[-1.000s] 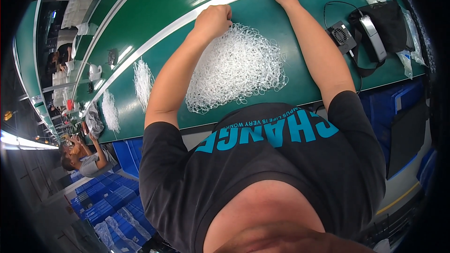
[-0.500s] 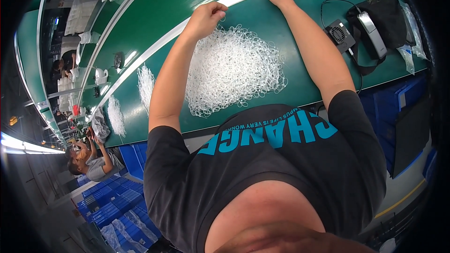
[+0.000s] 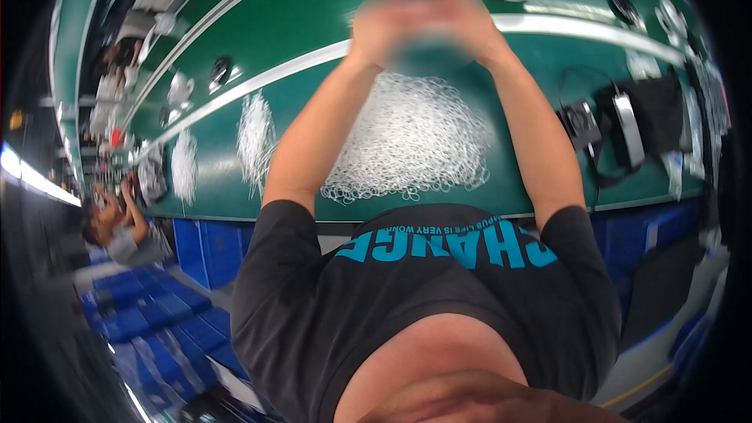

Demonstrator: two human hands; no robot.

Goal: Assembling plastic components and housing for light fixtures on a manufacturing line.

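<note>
Both hands, left (image 3: 384, 27) and right (image 3: 462, 23), are blurred together beyond the ring pile (image 3: 407, 141); finger state unreadable. Likely fitting rings; next needs a steady pinch.

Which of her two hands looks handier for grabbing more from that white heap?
Probably either: left hand and right hand are blurred, raised together just beyond the heap of white plastic rings, about equally near.
</note>
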